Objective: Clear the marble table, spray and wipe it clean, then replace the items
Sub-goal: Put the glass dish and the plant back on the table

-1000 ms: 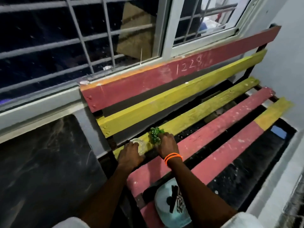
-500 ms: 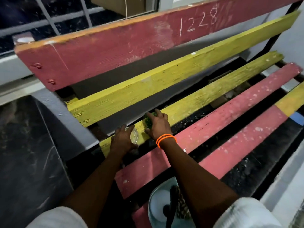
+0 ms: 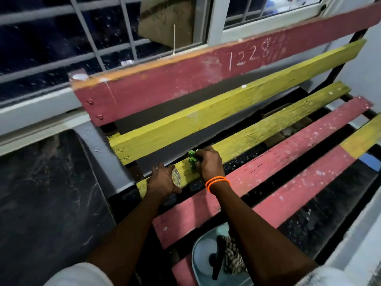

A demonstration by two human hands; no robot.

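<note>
Both hands are at the yellow seat slat (image 3: 257,133) of a painted wooden bench (image 3: 206,79) that stands beside the dark marble table (image 3: 45,193). The left hand (image 3: 162,180) has its fingers curled round a small clear glass object (image 3: 176,178), most likely a little jar or tumbler, which sits on or just above the slat. The right hand (image 3: 209,164), with orange bands (image 3: 217,181) at the wrist, grips a small green plant sprig (image 3: 192,159) right next to the glass; whether the sprig rests on the wood cannot be told. Nearer the person, a pale blue plate (image 3: 201,259) lies on the red front slats, holding a dark elongated item and something striped. The part of the marble top in view shows only veining and smears, so the clearing step looks nearly or fully done, with the items parked on the bench. It is unclear if these two pieces are being set down or picked up. No spray bottle or cloth is in sight, so by my reading the spraying, wiping and replacing remain ahead.
</note>
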